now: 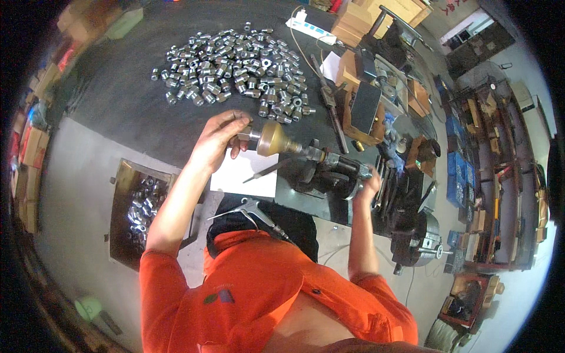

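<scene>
My left hand (219,140) pinches a hexagonal metal fitting (249,135) at the wide mouth of a brass-coloured cone-shaped holder (273,140). The holder sits on the left end of a dark bench-mounted spindle tool (329,165). At that tool's right end, my right hand (369,182) has its fingers closed round the end; part of its grip is hidden. Behind my left hand, a pile of similar metal fittings (235,67) spreads over the dark tabletop (118,94). Below the holder lies a white sheet (244,173) with a dark slim rod (262,172) over it.
A metal air blow gun (253,212) lies at my lap. Left of me stands a bin (120,194) of fittings. A long metal bar tool (334,115), wooden boxes (362,132) and a bench vise (415,238) crowd the right side. Shelves (488,176) stand farther right.
</scene>
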Demonstrator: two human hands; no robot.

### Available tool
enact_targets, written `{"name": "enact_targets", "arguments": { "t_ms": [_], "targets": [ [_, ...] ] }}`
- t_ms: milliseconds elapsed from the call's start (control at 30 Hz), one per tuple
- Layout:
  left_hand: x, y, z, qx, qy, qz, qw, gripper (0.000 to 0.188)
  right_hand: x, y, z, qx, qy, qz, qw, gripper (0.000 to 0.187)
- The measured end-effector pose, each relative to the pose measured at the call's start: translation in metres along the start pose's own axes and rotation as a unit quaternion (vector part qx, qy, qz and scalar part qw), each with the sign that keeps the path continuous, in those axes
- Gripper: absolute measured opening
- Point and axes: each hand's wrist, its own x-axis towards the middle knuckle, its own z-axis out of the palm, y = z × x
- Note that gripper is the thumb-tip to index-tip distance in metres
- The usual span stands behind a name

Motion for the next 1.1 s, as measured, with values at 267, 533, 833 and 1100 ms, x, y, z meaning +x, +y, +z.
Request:
{"name": "enact_targets", "arguments": {
  "t_ms": [267, 533, 833, 1100],
  "targets": [
    [-0.062, 0.000, -0.077, 0.183, 0.135, -0.023, 0.974, 0.021, 0.015, -0.107, 0.043, 0.116, -0.033, -0.082, 0.989, 0.013],
    [-0.186, -0.050, -0.209, 0.667, 0.233, -0.079, 0.703, 0.030, -0.062, -0.127, 0.012, 0.153, -0.023, -0.029, 0.988, 0.014],
    [-0.025, -0.010, -0.059, 0.676, 0.104, 0.105, 0.722, 0.032, -0.045, -0.041, 0.005, 0.079, 0.025, 0.120, 0.989, 0.014],
    [0.100, -0.065, -0.003, 0.691, 0.050, 0.109, 0.712, 0.026, -0.011, -0.048, 0.032, -0.009, 0.018, 0.055, 0.998, 0.019]
  ]
}}
